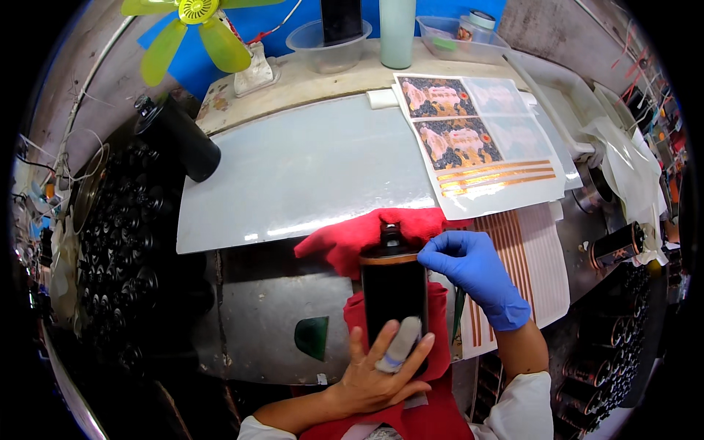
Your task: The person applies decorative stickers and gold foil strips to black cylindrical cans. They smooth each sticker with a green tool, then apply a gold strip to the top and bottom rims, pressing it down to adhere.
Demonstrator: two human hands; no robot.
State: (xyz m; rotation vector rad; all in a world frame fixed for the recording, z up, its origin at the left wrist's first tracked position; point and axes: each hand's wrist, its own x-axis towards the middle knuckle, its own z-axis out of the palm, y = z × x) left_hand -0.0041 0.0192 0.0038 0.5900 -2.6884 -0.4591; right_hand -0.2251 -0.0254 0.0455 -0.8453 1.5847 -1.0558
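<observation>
- Our red apron [381,418] and white sleeves [524,403] fill the lower edge.
- Just above, our left hand [385,367] lies open, fingers spread over the lower end of a black bottle [394,293]; one finger wears a pale grey cover [404,339].
- That bottle rests on red cloth [337,248] in front of us, its neck pointing away, with a copper band [389,259] across its shoulder.
- At the band's right end, our right hand [473,273], in a blue glove, closes thumb and forefinger on it.
- Left of the bottle, we see a dark green flat piece [312,338] lying on the grey metal table [264,301].
- Beneath and beside our glove, a white sheet with copper stripes [546,257] spreads to the right.
- Beyond the red cloth, we have a pale board [308,169], overlapped at its right by a printed sheet [455,147].
- Left of the board, a second black bottle [180,139] leans.
- Farthest off, on a wooden shelf [293,84], we find a yellow-green fan [196,9], a clear bowl [328,57], a pale green cylinder [397,33] and a clear tray [480,50].
</observation>
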